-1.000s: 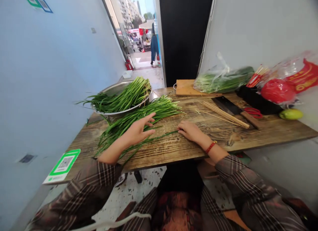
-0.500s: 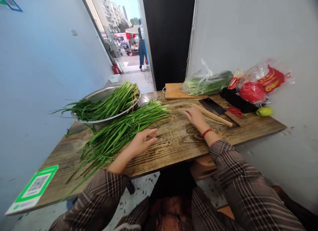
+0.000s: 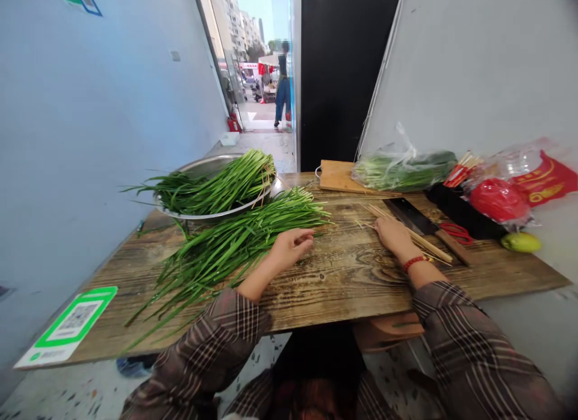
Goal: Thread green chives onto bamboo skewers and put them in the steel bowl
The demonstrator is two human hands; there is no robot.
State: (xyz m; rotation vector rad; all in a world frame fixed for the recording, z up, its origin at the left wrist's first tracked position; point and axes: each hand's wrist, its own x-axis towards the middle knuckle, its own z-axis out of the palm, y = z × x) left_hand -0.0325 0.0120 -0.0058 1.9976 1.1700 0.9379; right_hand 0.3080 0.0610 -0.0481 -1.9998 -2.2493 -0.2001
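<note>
My left hand (image 3: 290,249) is held just above the wooden table, beside a loose pile of long green garlic chives (image 3: 239,233). Its fingers are loosely bent, with a gap to the thumb and nothing between them. Over on the right, my right hand (image 3: 394,234) has its fingers pinched together at the near side of thin bamboo skewers (image 3: 428,246); a skewer end sticks out past the fingertips. The palm hides part of the skewers. A metal basin (image 3: 205,216) heaped with more chives stands behind the pile.
Behind the skewers lie a cleaver (image 3: 413,216) and red-handled scissors (image 3: 456,232). A cutting board (image 3: 336,176), bagged greens (image 3: 401,169), a black tray (image 3: 465,210), red plastic packaging (image 3: 499,200) and a yellow-green fruit (image 3: 521,241) line the back. A QR-code card (image 3: 74,320) lies front left.
The view has turned, so the scene sits further right. My right hand has moved right onto the skewers. The fingers of my left hand have curled in a little.
</note>
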